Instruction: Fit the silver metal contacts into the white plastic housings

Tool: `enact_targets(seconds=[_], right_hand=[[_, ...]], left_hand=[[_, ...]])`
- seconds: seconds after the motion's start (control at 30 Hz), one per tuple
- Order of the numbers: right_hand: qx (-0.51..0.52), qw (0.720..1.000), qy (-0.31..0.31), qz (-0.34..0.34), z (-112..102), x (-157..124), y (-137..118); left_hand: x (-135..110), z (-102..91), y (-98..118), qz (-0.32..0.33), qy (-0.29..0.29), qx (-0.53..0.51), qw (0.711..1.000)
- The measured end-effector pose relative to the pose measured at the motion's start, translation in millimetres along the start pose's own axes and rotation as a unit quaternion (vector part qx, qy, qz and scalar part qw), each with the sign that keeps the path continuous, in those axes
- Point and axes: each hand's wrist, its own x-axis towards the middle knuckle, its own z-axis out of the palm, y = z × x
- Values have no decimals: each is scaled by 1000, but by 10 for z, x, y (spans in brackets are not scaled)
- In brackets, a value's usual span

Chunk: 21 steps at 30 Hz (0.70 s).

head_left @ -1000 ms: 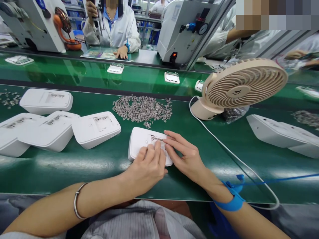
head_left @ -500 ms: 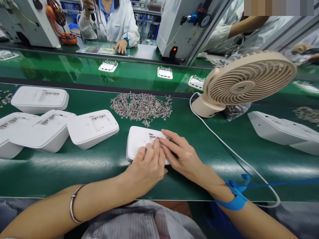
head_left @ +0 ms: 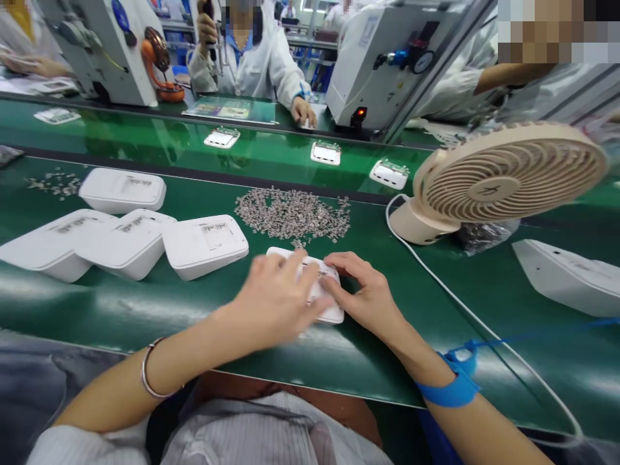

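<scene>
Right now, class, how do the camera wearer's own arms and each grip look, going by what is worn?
The left arm has a thin, rounded silver-coloured bangle and, further up, a pale sleeve. The right arm has a wide blue wrist strap trailing a thin blue cord; no sleeve shows there. The left grip and right grip are ungloved.

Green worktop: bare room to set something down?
Bare: between white cable, blue cord and far-right white wedge-shaped housing; near strip before four white plastic housings, left.
Crowded: back centre, silver metal bits; front centre, left hand, right hand at central white housing.
</scene>
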Motion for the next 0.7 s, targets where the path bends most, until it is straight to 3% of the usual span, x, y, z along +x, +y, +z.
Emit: enact_targets(seconds=[0.07, 0.13, 0.23, 0.33, 0.43, 0.7], right_hand=[[35, 999, -15, -3, 0, -13, 27], [72, 997, -29, -8, 17, -18, 35], [105, 993, -42, -22, 52, -26, 0], [92, 994, -48, -29, 73, -54, -60], [63, 997, -43, -28, 96, -88, -117], [38, 993, -52, -102, 342, -17, -333]], left_hand=[[-8, -138, -305, -132, 11, 9, 991], [-84, -247, -667, -248, -20, 43, 968], [-294, -335, -1192, -347, -112, 76, 928], [-507, -371, -1515, -439, -145, 81, 883], [-608, -375, -1567, -468, -159, 57, 868], [-516, -333, -1280, -372, -182, -27, 910]])
